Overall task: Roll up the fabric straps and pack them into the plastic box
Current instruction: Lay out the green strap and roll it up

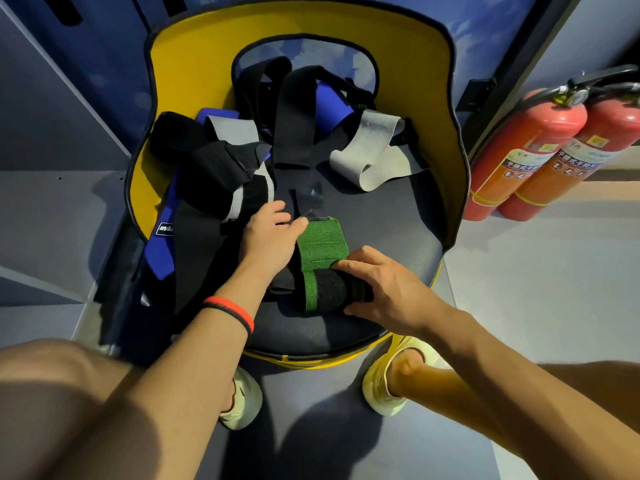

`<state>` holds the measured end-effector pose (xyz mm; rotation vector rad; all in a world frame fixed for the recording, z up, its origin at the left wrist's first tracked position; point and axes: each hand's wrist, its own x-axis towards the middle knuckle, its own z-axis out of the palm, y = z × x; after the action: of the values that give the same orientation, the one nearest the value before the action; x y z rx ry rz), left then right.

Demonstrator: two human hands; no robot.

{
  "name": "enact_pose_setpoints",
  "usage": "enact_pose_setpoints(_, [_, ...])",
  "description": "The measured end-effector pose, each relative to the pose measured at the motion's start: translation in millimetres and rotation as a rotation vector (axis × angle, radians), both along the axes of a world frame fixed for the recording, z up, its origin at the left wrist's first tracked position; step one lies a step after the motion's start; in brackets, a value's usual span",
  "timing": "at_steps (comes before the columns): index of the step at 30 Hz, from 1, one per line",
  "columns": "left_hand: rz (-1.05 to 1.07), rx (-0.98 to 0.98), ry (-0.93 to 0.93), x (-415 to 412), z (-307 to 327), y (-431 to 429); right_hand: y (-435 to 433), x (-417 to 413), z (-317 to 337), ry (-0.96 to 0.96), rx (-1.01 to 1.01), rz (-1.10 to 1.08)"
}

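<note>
The right hand [384,285] curled round the rolled end of the green fabric strap [320,244] on the dark padded seat [391,216], the flat left hand [273,233] pinning its far tail; even tension would keep edges square.

Single view, head-worn, wide-angle.
Faces forward and steeply down from close above a chair seat [398,220]; wearer's knee [69,393] and shoe [381,386] lie along the lower edge.

This looks like a gym or similar public indoor space, not a home. Two red fire extinguishers [526,143] stand on the grey floor [540,278] well right of the right hand [381,289]. Blue-grey metal panels [52,116] rise left of the left hand [270,237], and a padded seat [398,216] with a yellow backrest lies under both.
</note>
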<state>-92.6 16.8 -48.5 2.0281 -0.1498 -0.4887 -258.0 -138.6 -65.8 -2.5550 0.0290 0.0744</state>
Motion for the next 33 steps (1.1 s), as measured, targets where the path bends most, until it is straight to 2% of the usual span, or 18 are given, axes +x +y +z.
enact_pose_setpoints(3, [-0.061, 0.187, -0.090, -16.3, 6.6, 7.2, -3.6, 6.4, 1.0, 0.017, 0.058, 0.008])
enact_pose_setpoints(7, [-0.237, 0.256, -0.114, -42.0, 6.9, 24.5, -4.2, 12.0, 6.6, 0.114, 0.164, -0.055])
enact_pose_setpoints(10, [-0.305, 0.294, -0.126, -47.4, 5.9, 36.7, -1.2, 10.4, 9.0, 0.134, 0.313, -0.207])
enact_pose_setpoints(12, [-0.345, 0.291, -0.082, -45.7, 2.1, 42.9, 0.6, 9.5, 8.1, 0.144, 0.384, -0.273])
enact_pose_setpoints(16, [-0.400, 0.173, 0.171, -42.4, 4.3, 53.1, 2.9, 8.6, 5.5, 0.164, 0.652, -0.385])
enact_pose_setpoints(18, [-0.410, 0.150, 0.172, -42.7, 6.9, 56.8, 4.7, 9.2, 9.4, 0.155, 0.704, -0.447])
enact_pose_setpoints(21, [-0.429, 0.248, 0.059, -45.5, 4.9, 59.5, 9.0, 11.1, 14.2, 0.226, 0.849, -0.541])
enact_pose_setpoints(28, [-0.390, 0.232, 0.054, -49.5, 4.2, 56.1, 8.2, 13.1, 10.4, 0.320, 0.847, -0.596])
enact_pose_setpoints(33, [-0.573, 0.393, -0.228, -54.7, 4.8, 50.1, 12.9, 17.2, 14.3, 0.370, 0.814, -0.599])
